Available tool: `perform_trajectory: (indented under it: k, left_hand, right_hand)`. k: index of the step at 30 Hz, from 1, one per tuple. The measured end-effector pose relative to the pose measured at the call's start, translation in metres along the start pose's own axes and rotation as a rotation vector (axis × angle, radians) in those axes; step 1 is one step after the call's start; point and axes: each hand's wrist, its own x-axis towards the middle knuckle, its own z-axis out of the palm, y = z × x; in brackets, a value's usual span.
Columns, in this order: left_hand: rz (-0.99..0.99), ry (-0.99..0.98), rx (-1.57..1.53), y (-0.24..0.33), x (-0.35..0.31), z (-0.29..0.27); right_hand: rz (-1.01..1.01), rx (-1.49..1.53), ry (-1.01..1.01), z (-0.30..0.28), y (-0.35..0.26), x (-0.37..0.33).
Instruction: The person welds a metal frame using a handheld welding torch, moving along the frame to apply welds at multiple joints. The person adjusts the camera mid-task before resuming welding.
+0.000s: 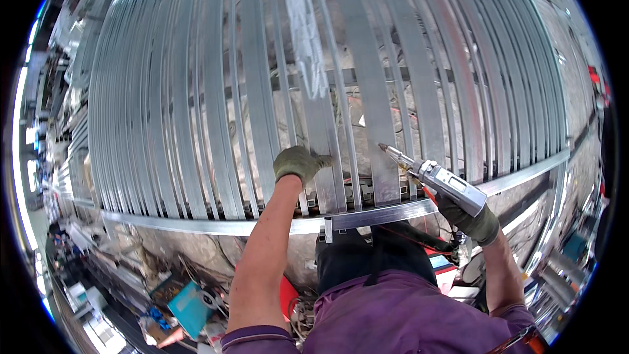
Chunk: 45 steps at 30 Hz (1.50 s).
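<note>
My left hand, in a dark green work glove, is closed at the edge of a wide metal slat, its thumb across the top and its other fingers hidden. My gloved right hand grips a silver handheld welding gun. The gun's narrow nozzle points up and left, over another wide slat and apart from the left hand. Long grey slats, wide and narrow by turns, run away from me in a large metal panel. Their near ends meet a metal rail in front of my body.
A whitish smeared strip lies along one slat. Beneath the panel, a crossbar and cables show through the gaps. A teal box stands among clutter at lower left; metal lengths lie at lower right. A red hose hangs below the gun.
</note>
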Motion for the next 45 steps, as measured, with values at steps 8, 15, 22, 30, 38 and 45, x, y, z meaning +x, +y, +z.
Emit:
perform_trajectory:
  k: [8,15,22,30,38,45]
  left_hand:
    - [0.148,0.202,-0.192,-0.025,-0.002,0.024]
    - [0.152,0.358,-0.743,-0.106,-0.095,0.041]
    - [-0.102,0.35,-0.957,-0.227,-0.172,0.163]
    - [0.159,0.352,-0.988,-0.196,-0.188,0.217]
    - [0.591,-0.111,-0.808,-0.068,-0.192,0.141]
    - [1.233,-0.218,-1.027,-0.017,-0.198,0.167]
  right_hand:
    - [0.264,0.524,0.286,0.057,0.014,-0.064]
    - [0.165,0.194,0.248,0.095,-0.029,-0.058]
    - [-0.058,0.242,0.26,0.124,-0.085,-0.034]
    - [-0.118,0.24,0.408,0.134,-0.105,-0.013]
    - [-0.052,0.304,0.625,0.138,-0.127,0.002]
    - [-0.06,0.331,0.516,0.174,-0.114,0.022]
